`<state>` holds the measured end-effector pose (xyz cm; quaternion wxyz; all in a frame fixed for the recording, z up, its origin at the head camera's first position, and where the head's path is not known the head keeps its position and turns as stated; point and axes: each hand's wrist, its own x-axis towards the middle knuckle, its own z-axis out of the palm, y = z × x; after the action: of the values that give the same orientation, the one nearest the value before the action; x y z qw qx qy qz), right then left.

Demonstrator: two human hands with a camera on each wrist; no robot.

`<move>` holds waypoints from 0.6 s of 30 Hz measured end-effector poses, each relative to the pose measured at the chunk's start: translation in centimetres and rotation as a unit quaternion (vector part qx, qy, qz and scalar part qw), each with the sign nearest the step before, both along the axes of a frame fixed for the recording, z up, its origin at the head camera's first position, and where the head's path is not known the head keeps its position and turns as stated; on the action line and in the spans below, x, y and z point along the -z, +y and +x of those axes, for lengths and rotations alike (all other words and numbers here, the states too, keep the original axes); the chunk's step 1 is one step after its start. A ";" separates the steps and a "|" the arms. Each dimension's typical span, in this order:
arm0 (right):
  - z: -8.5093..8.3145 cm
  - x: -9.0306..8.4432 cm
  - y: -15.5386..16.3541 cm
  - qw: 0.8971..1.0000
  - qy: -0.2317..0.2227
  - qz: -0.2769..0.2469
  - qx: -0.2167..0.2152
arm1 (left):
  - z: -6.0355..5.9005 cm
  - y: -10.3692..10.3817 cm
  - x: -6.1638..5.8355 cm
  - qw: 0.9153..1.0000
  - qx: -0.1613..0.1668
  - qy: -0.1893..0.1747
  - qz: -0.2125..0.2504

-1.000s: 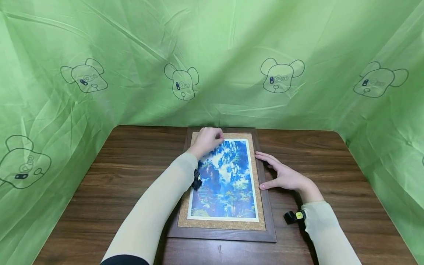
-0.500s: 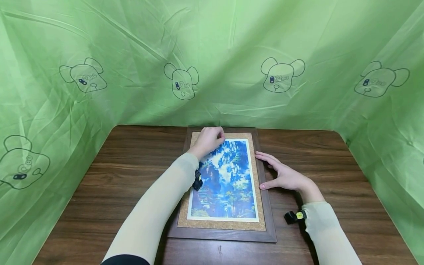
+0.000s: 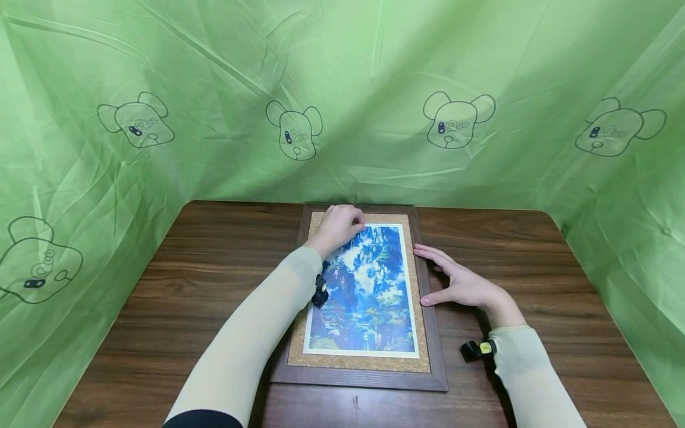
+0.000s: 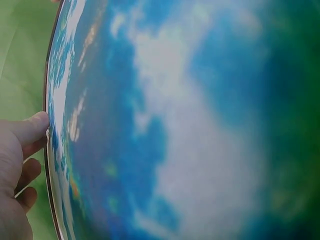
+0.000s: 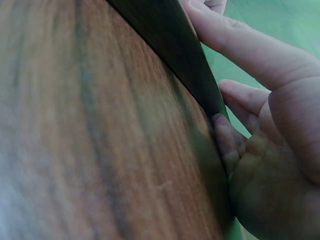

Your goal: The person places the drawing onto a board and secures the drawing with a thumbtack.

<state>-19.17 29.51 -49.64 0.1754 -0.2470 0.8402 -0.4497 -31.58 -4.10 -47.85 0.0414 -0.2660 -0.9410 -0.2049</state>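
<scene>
Desk [image 3: 214,267]: dark brown wood grain, rounded far corners, grain running left to right; it fills the lower half of the head view.
Backdrop [image 3: 364,71]: creased green sheet, hung behind the desk's far edge and down past its left and right edges.
Bear outlines [image 3: 459,120]: line-drawn cartoon heads printed on the sheet, four in a row above the far edge, a fifth beside the left edge.
Scratch [image 3: 354,402]: small pale mark on the wood near the desk's front edge.
</scene>
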 end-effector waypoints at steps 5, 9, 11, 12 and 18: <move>0.0 0.1 0.0 1.000 -0.001 -0.001 0.001 | 0.1 0.0 -0.1 1.000 0.001 -0.003 0.010; 0.0 0.1 0.0 1.000 0.000 0.001 0.000 | 0.2 -0.1 -0.1 1.000 0.000 -0.013 0.019; 0.0 0.1 0.1 1.000 0.000 0.000 0.000 | 0.3 -0.2 -0.1 0.999 0.000 -0.021 0.024; 0.0 0.1 0.1 1.000 0.000 -0.001 0.000 | 0.3 -0.2 -0.1 0.999 0.000 -0.024 0.026; 0.0 0.2 0.0 1.000 0.001 0.004 0.000 | 0.5 -0.4 -0.4 0.999 0.004 -0.036 0.035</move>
<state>-19.17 29.56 -49.80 0.1754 -0.2469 0.8420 -0.4465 -31.03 -4.50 -47.49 0.0155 -0.2608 -0.9330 -0.2475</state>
